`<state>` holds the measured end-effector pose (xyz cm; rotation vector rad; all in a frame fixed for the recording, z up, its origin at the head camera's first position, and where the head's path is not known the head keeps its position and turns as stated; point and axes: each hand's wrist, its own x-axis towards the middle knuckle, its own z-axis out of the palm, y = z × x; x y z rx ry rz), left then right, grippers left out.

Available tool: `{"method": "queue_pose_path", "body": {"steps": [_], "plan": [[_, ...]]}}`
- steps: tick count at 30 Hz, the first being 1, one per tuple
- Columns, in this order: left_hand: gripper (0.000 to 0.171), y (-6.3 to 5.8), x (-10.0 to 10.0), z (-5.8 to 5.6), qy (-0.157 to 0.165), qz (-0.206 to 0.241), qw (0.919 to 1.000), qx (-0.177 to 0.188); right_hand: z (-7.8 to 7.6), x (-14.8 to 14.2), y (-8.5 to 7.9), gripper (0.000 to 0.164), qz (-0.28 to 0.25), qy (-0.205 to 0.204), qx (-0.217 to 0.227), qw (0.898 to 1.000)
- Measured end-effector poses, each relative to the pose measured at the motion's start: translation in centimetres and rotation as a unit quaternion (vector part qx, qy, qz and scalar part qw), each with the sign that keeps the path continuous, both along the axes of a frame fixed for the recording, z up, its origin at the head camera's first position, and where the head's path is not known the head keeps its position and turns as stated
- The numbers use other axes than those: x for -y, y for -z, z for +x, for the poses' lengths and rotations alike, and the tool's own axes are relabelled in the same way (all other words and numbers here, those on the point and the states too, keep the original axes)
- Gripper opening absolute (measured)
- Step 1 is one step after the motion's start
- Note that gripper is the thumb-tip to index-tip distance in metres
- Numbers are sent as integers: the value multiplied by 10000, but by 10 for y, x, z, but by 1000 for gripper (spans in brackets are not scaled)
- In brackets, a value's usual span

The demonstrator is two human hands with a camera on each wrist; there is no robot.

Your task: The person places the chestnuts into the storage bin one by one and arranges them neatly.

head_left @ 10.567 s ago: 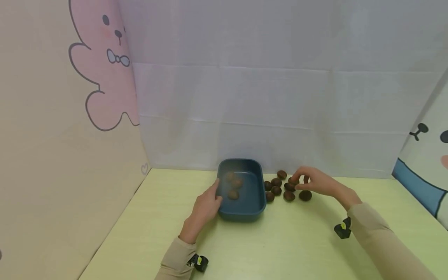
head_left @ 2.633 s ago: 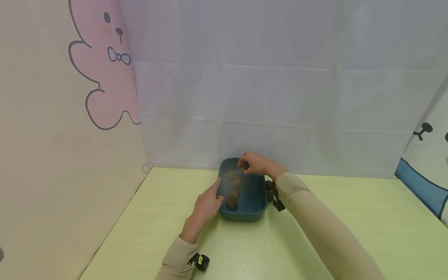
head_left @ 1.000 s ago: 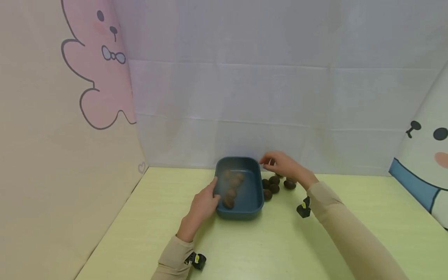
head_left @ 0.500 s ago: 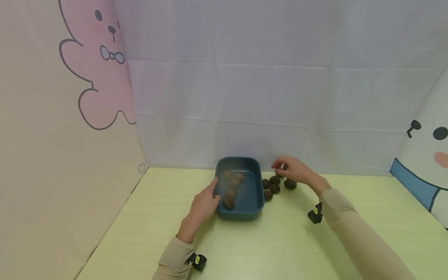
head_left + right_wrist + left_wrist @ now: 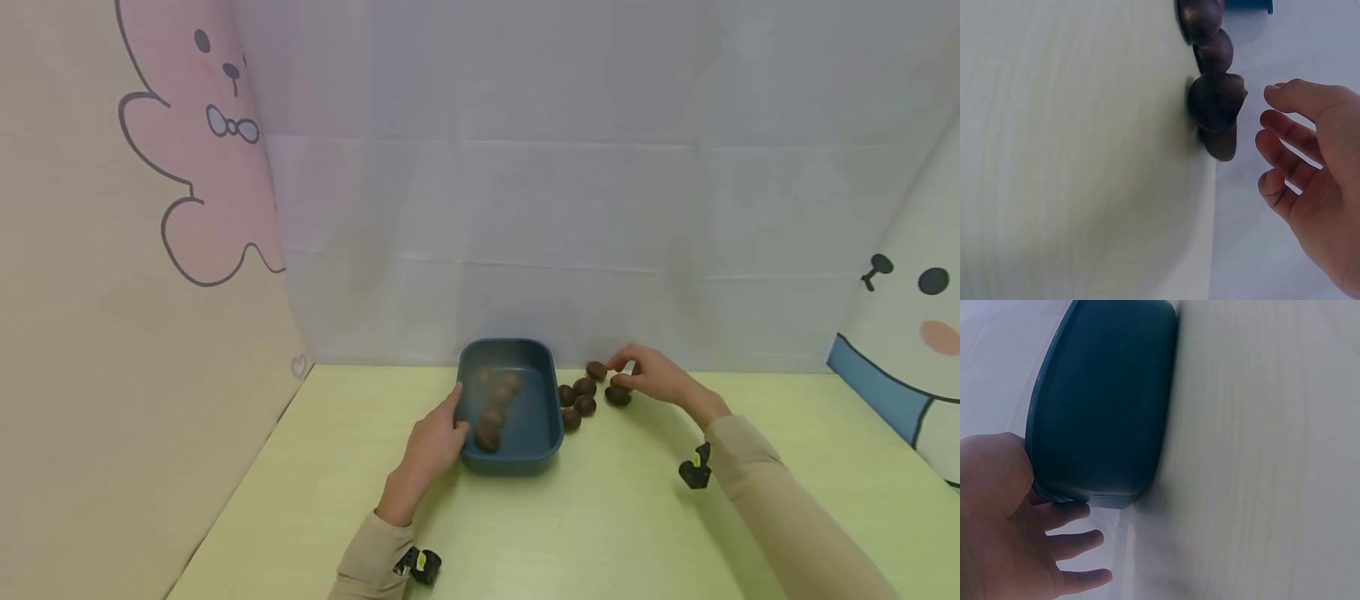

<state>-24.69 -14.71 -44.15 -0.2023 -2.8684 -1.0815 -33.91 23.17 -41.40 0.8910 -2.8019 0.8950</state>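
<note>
A dark blue rectangular bin [image 5: 534,417] stands at the back of the table with several brown chestnuts [image 5: 487,437] along its left side. My left hand [image 5: 432,442] grips the bin's left rim; in the left wrist view the bin's wall [image 5: 1100,400] is between thumb and forefinger, the other fingers spread. To the right of the bin several chestnuts [image 5: 585,387] lie in a loose group. Over the right end of that group is my right hand [image 5: 660,379]. The right wrist view shows its fingers [image 5: 1285,156] loosely bent, apart from the nearest chestnut [image 5: 1215,103].
The pale yellow-green table [image 5: 585,517] ends at a white cloth wall [image 5: 480,208] just behind the bin. A side wall [image 5: 75,333] with a pink cartoon animal is at the left, another cartoon panel [image 5: 907,350] at the right. Each wrist carries a small black camera [image 5: 696,468].
My right hand held a chestnut over the bin, then moved back right to the chestnuts, empty. More chestnuts lie in the bin and fewer on the table. The left hand stayed on the rim.
</note>
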Motion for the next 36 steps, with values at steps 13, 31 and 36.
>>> {"method": "queue_pose_path", "body": {"steps": [13, 31, 36], "plan": [[64, -4, -1, -1, 53, 2, 10000, -19, -6, -24, 28, 30, 171, 393, 379, 9984], [65, -7, -3, -1, 5, -29, 10000, 51, 1, -1, -3, 27, -151, 619, -376, 9973], [65, -5, -4, -2, 20, -58, 10000, 67, 3, 10, -12, 28, -319, 485, -403, 9975]]}}
